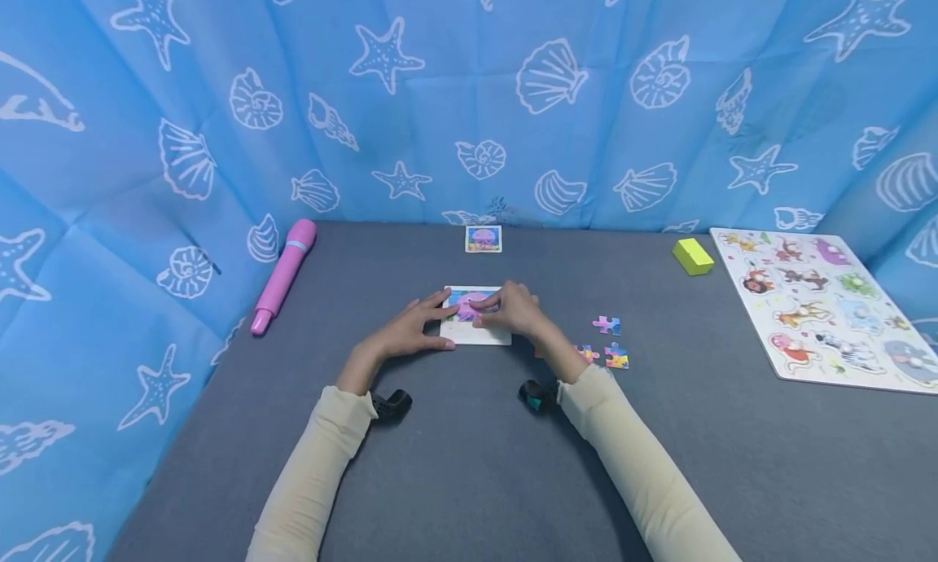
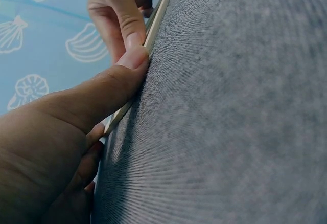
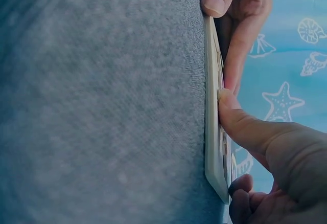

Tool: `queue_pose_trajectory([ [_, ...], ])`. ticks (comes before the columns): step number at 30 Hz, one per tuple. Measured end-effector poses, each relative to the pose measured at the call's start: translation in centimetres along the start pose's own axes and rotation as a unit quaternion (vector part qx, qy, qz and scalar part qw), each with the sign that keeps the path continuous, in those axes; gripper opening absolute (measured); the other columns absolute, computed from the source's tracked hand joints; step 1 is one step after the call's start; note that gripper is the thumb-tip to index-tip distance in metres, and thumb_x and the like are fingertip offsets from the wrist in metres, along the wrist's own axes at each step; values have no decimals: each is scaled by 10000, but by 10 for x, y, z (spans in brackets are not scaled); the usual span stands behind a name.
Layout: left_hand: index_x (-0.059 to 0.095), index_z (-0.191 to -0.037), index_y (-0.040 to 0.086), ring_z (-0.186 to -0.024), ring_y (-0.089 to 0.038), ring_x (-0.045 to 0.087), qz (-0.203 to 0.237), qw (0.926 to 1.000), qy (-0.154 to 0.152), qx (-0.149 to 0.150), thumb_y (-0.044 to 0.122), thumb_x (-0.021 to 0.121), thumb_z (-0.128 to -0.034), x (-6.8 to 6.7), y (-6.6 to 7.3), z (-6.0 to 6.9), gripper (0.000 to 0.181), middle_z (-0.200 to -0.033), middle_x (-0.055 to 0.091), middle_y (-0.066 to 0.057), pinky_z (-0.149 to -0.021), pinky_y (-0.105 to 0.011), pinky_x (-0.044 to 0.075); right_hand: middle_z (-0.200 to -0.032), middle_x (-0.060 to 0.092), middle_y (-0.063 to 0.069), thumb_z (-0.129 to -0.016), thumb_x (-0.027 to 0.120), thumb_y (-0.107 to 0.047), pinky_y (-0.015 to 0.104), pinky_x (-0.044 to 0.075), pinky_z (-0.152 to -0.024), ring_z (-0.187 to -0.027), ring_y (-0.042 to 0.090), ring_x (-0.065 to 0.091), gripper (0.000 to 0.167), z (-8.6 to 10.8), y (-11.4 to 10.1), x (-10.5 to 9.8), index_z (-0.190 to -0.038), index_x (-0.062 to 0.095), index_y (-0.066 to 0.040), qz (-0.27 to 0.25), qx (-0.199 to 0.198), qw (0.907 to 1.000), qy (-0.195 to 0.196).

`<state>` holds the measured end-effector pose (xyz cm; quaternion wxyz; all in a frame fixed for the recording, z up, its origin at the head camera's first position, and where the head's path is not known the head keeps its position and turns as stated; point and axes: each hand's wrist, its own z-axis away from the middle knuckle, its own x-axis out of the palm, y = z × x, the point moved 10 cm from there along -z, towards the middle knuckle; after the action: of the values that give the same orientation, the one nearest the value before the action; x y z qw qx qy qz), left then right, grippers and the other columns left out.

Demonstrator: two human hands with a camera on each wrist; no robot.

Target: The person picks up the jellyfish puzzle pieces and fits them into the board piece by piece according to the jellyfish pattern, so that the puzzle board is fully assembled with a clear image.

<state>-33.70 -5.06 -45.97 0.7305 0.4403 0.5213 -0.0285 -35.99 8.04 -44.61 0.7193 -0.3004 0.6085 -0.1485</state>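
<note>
A small white puzzle board (image 1: 476, 335) lies flat on the grey table, its upper part filled with a pink jellyfish picture. My left hand (image 1: 403, 329) grips its left side, thumb at the near edge and fingers spread along the left and far edges. Over the board's right half, the thumb and index finger of my right hand (image 1: 519, 311) pinch a puzzle piece at the picture's lower edge; the fingers mostly hide it. In the right wrist view, the right thumb (image 3: 230, 104) presses down at the board (image 3: 210, 147). Loose jigsaw pieces (image 1: 607, 325) lie right of my right hand, one partly behind the wrist.
A jellyfish picture card (image 1: 484, 239) lies behind the board. To the left is a pink microphone-shaped toy (image 1: 283, 278). A yellow block (image 1: 692, 256) and a large animal puzzle board (image 1: 813, 301) are at the right. A blue patterned curtain (image 1: 440, 122) hangs along the table's back.
</note>
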Motion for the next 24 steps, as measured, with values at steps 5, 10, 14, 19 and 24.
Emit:
queue_pose_trajectory([
  [5, 357, -1417, 166, -1430, -244, 114, -21, 10000, -42, -51, 405, 668, -816, 2, 0, -2, 718, -1553, 126, -57, -1141, -514, 30, -988, 702, 89, -718, 784, -309, 430, 356, -751, -750, 222, 543, 325, 2, 2, -2, -1022, 709, -221, -123, 1, 9999, 61],
  [10, 360, -1416, 165, -1428, -252, 121, -72, 10000, -60, -18, 401, 667, -818, 4, 1, -3, 713, -1552, 127, -65, -1140, -517, 44, -555, 588, 61, -747, 765, -206, 271, 287, -555, -493, 138, 273, 300, 4, 7, -2, -1034, 709, -140, -818, -45, 9966, -50],
  [14, 358, -1418, 167, -1430, -257, 116, -61, 9999, -88, -38, 395, 670, -818, 5, 1, -3, 714, -1554, 121, -68, -1139, -519, 45, -418, 272, -64, -780, 726, -120, 220, 222, -431, -429, 78, 180, 296, 9, 16, -13, -1060, 689, -33, -1631, -67, 9865, -97],
  [19, 366, -1413, 154, -1431, -259, 110, -34, 10000, -11, 17, 365, 684, -811, 2, 1, -3, 713, -1553, 123, -80, -1141, -513, 37, -408, 220, -100, -818, 689, -126, 228, 230, -434, -402, 65, 164, 323, 23, 33, -42, -1115, 658, -3, -1812, -134, 9833, -90],
  [24, 366, -1412, 144, -1429, -269, 117, -79, 9999, 60, 55, 359, 690, -808, -1, 0, -1, 718, -1550, 132, -94, -1140, -514, 43, -552, 321, -34, -832, 682, -187, 232, 265, -445, -408, 56, 191, 394, 43, 67, -72, -1187, 620, -29, -1671, 96, 9859, 4],
])
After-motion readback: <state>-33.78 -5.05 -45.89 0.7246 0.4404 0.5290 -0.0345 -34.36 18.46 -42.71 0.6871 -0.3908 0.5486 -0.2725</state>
